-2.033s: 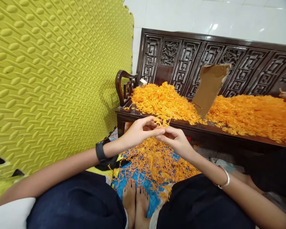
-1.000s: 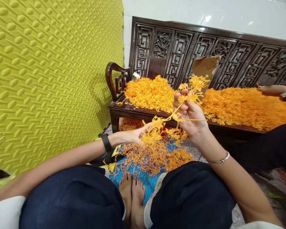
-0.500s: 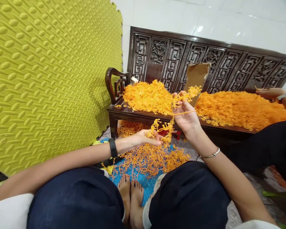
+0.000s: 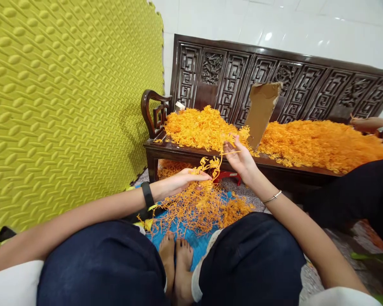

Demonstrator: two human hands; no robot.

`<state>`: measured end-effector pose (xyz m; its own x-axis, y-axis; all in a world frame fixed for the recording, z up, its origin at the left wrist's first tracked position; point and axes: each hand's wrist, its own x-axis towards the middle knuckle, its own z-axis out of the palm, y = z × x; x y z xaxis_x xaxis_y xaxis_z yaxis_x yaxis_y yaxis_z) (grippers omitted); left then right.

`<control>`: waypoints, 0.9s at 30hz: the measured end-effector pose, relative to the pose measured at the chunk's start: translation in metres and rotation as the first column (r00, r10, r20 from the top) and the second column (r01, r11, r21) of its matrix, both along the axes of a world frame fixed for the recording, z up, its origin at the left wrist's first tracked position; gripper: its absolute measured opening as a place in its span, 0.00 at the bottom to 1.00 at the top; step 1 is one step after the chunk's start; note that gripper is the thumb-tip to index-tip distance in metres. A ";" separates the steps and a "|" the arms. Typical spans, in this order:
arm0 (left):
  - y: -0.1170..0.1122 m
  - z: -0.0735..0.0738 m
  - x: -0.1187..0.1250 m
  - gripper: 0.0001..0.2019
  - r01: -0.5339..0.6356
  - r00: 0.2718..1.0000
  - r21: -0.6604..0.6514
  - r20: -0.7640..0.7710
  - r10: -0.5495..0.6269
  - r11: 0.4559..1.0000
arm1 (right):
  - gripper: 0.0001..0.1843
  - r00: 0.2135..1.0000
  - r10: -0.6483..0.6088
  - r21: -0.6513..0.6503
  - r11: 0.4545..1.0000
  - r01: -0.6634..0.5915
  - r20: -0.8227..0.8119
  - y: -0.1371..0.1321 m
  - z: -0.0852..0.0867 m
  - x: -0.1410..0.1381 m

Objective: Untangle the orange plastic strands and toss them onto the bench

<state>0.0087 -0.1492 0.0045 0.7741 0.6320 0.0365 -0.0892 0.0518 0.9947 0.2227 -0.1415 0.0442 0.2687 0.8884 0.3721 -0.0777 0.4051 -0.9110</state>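
My left hand (image 4: 185, 179), a black band on its wrist, is closed on a branching orange plastic piece (image 4: 214, 165) with thin stems and small frilly ends. To its right and higher, my right hand (image 4: 239, 157), with a silver bangle, has its fingertips curled around the upper part of the same orange strand. One thin stem sticks out across the right palm. Behind the right fingers lies a heap of small orange plastic pieces (image 4: 198, 129) on a dark wooden bench (image 4: 185, 149). The fingertips partly hide what they grip.
A cardboard sheet (image 4: 263, 112) stands between that heap and a second orange heap (image 4: 306, 142). Below, tangled orange stems (image 4: 191, 208) cover a blue sheet (image 4: 196, 250) by my feet. A yellow foam mat (image 4: 73, 93) rises at left. Another person's hand (image 4: 367, 124) is at far right.
Both my hands have moved a little left, the right one also lower, bringing the orange piece along. The other person's hand has shifted slightly right.
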 end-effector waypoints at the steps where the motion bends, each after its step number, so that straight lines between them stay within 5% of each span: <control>1: -0.002 0.001 0.000 0.11 -0.009 1.000 0.005 -0.004 0.009 1.000 | 0.24 1.000 -0.005 -0.010 1.000 0.005 0.004 0.002 -0.002 0.001; 8: -0.020 0.010 -0.015 0.09 -0.099 0.992 0.032 -0.069 0.101 0.995 | 0.27 0.972 0.012 0.038 0.999 -0.021 0.235 0.002 0.008 -0.005; 14: -0.021 0.040 -0.051 0.21 -0.034 0.959 0.362 -0.251 0.133 0.931 | 0.26 0.967 -0.053 0.140 0.990 0.018 0.251 0.006 0.029 0.003; 19: -0.028 0.056 -0.076 0.27 -0.240 0.894 0.430 -0.251 0.370 0.870 | 0.27 0.967 -0.026 0.210 0.977 -0.029 0.255 0.004 0.037 0.004; 23: -0.034 0.049 -0.090 0.23 -0.266 0.895 0.368 -0.248 0.370 0.891 | 0.26 0.979 0.045 0.189 0.978 -0.084 0.201 -0.005 0.033 -0.009; 27: -0.019 0.020 -0.107 0.21 -0.227 0.909 0.359 -0.256 0.329 0.905 | 0.21 0.977 0.187 0.159 0.967 -0.202 0.103 -0.023 0.021 -0.019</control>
